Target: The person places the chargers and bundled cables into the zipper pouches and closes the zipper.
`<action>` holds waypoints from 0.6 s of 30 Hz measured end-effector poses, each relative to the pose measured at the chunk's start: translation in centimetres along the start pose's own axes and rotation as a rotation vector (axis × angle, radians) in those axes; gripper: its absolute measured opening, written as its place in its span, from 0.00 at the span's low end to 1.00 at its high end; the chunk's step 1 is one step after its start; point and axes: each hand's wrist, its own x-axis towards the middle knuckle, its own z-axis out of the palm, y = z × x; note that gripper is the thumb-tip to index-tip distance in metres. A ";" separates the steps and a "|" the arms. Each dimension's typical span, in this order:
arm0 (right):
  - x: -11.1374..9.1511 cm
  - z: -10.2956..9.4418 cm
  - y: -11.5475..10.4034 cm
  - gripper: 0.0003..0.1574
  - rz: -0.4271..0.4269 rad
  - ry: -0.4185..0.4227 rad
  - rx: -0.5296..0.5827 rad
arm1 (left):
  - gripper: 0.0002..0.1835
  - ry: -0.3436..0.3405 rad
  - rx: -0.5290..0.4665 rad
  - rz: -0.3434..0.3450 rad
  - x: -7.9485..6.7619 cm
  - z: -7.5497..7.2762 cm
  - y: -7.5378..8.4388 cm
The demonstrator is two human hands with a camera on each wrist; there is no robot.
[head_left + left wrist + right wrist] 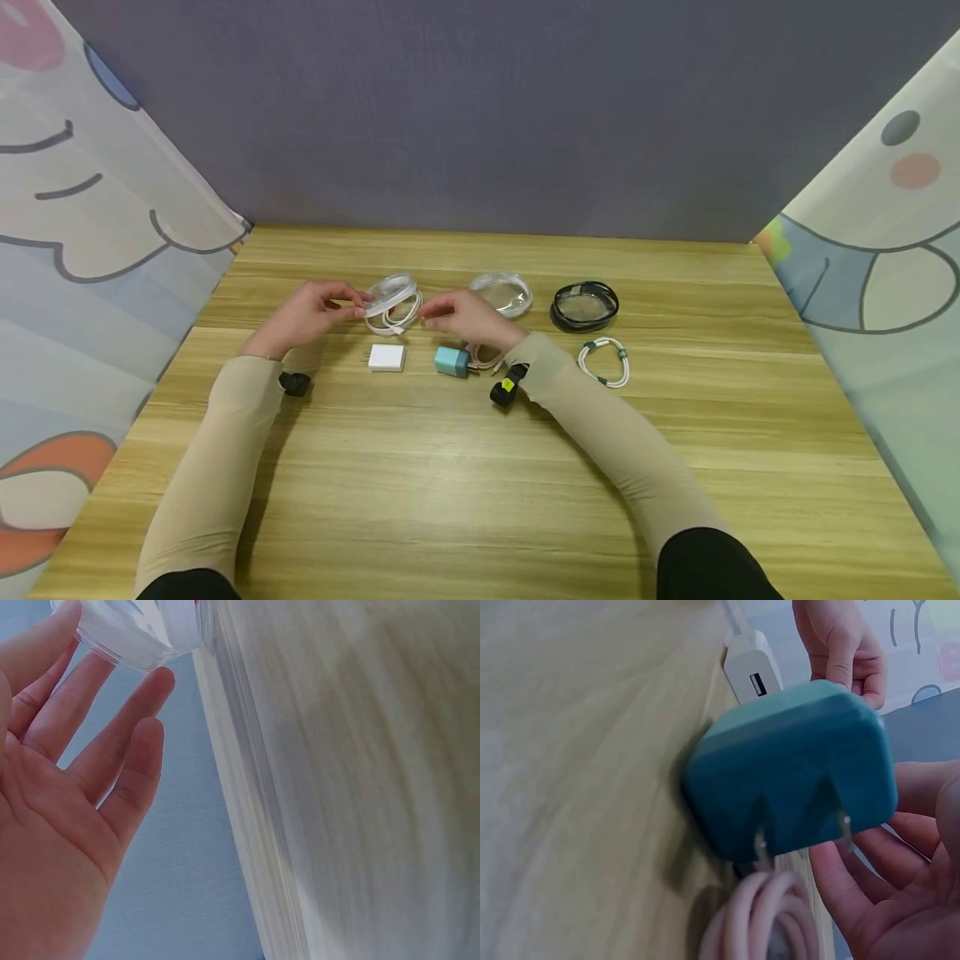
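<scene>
My left hand (pixel 310 314) pinches the rim of a clear round plastic case (pixel 389 289) between thumb and fingers; the case tilts upward at the table's far left. In the left wrist view, the transparent case (pixel 142 634) is cut off at the top edge. A coiled white cable (pixel 406 312) with a reddish part lies beside and partly behind the case. My right hand (pixel 468 317) is just right of that cable, fingers extended toward it; contact cannot be made out. In the right wrist view, a teal plug charger (pixel 791 769) hides part of the right fingers.
Nearer me lie a white charger (pixel 386 357) and a coiled pink cable (pixel 485 358), the latter under the right wrist. Right of the hands are another clear round case (pixel 517 283), a coiled black cable (pixel 577 322) and a white cable with green ties (pixel 617 382).
</scene>
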 end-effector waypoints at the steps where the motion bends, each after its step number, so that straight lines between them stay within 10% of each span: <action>1: 0.0 0.0 0.0 0.18 -0.005 0.001 -0.011 | 0.05 0.001 -0.003 0.003 0.0 0.0 0.0; 18: 0.4 0.4 0.3 0.26 -0.088 -0.064 -0.082 | 0.03 -0.015 -0.059 -0.003 -0.2 0.0 1.3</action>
